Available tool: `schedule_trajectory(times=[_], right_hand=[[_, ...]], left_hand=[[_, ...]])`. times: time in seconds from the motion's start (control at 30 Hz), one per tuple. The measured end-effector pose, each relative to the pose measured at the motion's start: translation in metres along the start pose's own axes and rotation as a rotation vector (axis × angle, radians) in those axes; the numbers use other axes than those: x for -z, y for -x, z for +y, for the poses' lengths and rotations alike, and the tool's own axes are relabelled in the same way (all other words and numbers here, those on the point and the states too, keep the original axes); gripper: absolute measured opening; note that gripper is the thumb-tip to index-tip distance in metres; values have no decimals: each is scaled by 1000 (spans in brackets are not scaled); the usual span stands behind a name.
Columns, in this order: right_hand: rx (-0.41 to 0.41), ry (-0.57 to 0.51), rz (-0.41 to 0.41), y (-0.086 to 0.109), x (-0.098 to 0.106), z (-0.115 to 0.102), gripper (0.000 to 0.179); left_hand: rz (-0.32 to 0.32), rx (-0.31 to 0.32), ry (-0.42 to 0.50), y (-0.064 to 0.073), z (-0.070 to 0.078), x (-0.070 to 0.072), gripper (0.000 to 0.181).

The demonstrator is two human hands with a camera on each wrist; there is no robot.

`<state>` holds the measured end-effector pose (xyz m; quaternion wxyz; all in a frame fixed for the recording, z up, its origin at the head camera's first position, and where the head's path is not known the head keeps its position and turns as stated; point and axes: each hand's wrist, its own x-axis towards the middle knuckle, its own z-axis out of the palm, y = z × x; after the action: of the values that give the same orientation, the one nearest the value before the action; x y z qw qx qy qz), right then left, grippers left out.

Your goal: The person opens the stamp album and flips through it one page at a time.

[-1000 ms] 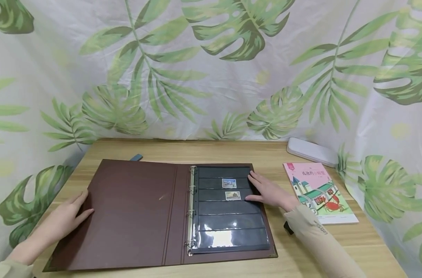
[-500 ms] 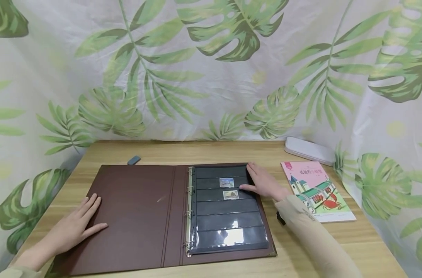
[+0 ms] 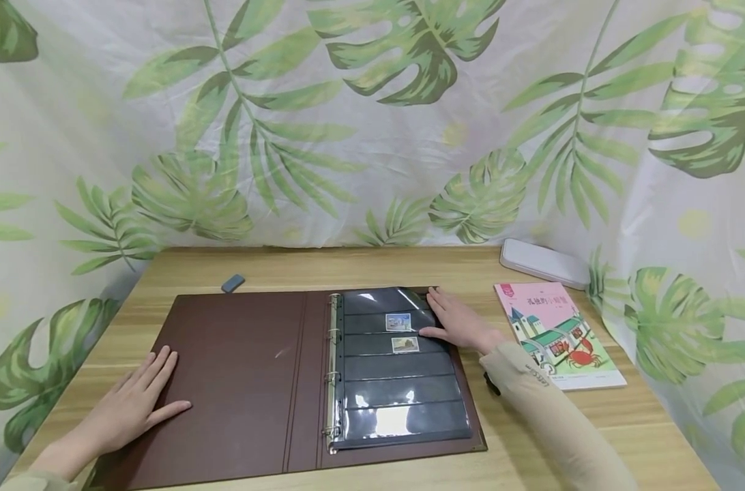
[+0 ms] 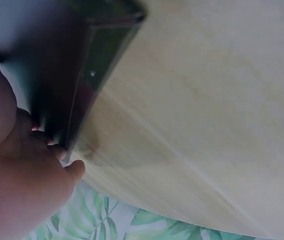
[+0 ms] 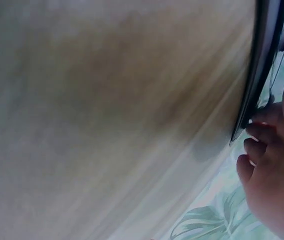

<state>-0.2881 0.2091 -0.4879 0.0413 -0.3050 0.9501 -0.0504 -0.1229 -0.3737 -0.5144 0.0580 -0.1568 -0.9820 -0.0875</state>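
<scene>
A brown ring-binder stamp album [image 3: 237, 382] lies spread on the table in the head view. My left hand [image 3: 133, 402] rests on its left cover, fingers straight and thumb spread. Black pocket pages [image 3: 403, 368] sit on the metal rings [image 3: 332, 375] at right. Two stamps, an upper one [image 3: 398, 322] and a lower one [image 3: 404, 344], show in their pockets. My right hand [image 3: 461, 320] pinches the top page at its upper right edge, thumb on its face. That page's upper part bows and catches light. In the right wrist view the fingers curl beside the album edge [image 5: 254, 75].
A pink-and-green picture book [image 3: 563, 334] lies right of the album, with a pale case [image 3: 544, 262] behind it. A small blue-grey block [image 3: 232, 283] sits beyond the album's left cover. A leaf-print cloth [image 3: 348, 136] hangs behind the wooden table [image 3: 317, 266].
My left hand has slid inward from the album's left edge onto the cover, which has lowered. My right hand has shifted slightly up the page edge, and the page's top now bows with a new glare.
</scene>
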Motion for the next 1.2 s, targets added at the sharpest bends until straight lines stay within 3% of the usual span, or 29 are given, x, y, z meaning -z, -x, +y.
schedule_trajectory(times=[0.13,0.37,0.5,0.63,0.87,1.0,1.2], right_hand=[[9,-60,40,3,4,-1,85],[-34,-265,162,10,19,-5,86],[10,-301,205,12,26,-7,77],[23,-407,250,15,32,-9,65],[-186,-843,156,18,51,-10,60],[-275,-947,128,15,62,-9,45],[-282,-1038,48,10,83,-11,31]], left_hand=[[-22,11,14,-1,-1,0,90],[-72,41,35,-4,-2,4,92],[-55,35,25,-3,-3,3,91],[-37,22,18,-2,-3,1,91],[-29,20,15,1,-2,-1,91],[-25,25,-3,1,-1,0,91],[-1,6,-33,0,0,1,90]])
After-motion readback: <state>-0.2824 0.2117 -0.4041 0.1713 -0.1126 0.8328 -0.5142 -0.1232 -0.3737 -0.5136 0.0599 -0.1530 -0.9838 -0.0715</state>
